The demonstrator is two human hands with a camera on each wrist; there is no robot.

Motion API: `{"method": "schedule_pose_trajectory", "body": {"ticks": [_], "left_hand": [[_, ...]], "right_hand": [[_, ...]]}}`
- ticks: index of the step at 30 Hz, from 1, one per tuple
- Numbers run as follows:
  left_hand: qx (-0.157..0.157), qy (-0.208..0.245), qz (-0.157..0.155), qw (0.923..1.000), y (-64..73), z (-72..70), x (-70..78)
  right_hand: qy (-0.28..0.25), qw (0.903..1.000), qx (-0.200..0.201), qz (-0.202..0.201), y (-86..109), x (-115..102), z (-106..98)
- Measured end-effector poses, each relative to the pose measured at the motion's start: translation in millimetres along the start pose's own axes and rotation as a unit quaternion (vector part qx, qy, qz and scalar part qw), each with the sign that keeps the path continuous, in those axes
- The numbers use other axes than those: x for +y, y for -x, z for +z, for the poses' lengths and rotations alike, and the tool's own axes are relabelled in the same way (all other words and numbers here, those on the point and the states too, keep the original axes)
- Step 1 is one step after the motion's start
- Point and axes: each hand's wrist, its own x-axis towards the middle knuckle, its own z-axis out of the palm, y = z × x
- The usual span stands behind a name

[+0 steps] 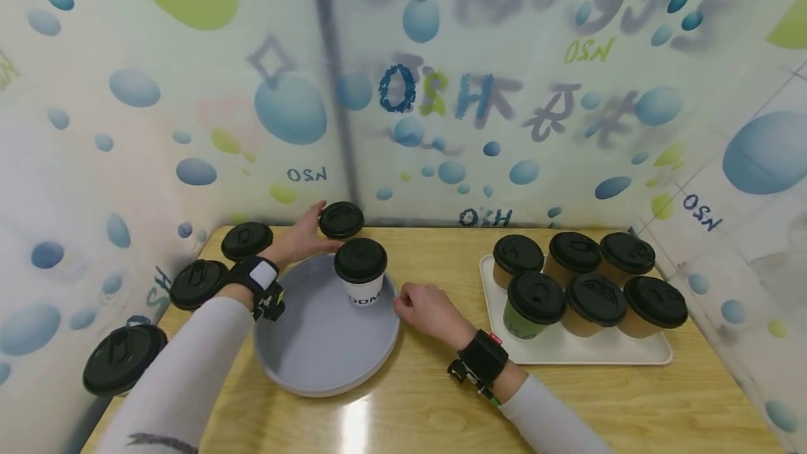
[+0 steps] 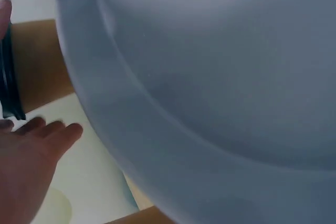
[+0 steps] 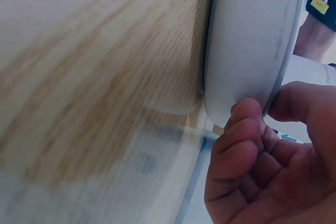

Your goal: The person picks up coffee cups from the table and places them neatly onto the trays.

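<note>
One cup stands on the tray, so the work looks only partly done. Behind the tray, the left hand has fingers wide around another cup; if they touch, I cannot tell. Three cups remain left of the tray; six cups stand on a platter at its right. The right hand curls narrow at the tray's right edge; whether it pinches, I cannot tell. Under the tray is a pale wood table; beyond it, a spotted wall.

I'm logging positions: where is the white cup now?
In the head view, just left of centre, the white cup stands toward the back right of the round grey tray, between the left hand and the right hand.
</note>
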Motion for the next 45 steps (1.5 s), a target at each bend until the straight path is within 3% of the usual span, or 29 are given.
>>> {"method": "schedule_pose_trajectory", "body": {"ticks": [4,11,17,22,27,33,36,45], "left_hand": [[-0.01,-0.016,-0.003,0.9998,-9.8,2.2,-3.7],[0.014,-0.007,0.003,0.9999,-20.7,9.4,-10.0],[0.028,0.034,0.005,0.999,-18.5,12.8,-12.4],[0.052,0.03,0.007,0.9982,-14.8,7.2,-10.9],[0.09,0.068,0.026,0.9933,-6.1,-3.5,-4.8],[0.14,0.135,0.071,0.9784,10.2,-13.6,13.8],[0.145,0.16,0.082,0.973,18.6,-18.5,24.5],[0.155,0.161,0.09,0.9705,46.8,-27.4,43.2]], "right_hand": [[0.0,1.0,0.005,0.003,0.4,2.3,-0.2],[-0.005,1.0,0.003,-0.001,0.4,0.5,-1.3],[-0.011,0.9999,-0.005,0.0,0.0,-3.1,0.5],[-0.011,0.9999,-0.008,0.003,-0.1,-4.2,0.6],[-0.01,0.9999,-0.006,0.007,0.3,-5.0,-1.8],[0.001,1.0,0.0,0.0,1.4,-3.1,-1.9],[0.008,0.9999,0.006,-0.006,1.6,-1.7,-1.6],[0.0,0.9999,-0.011,0.006,1.2,-4.4,-1.4]]}}
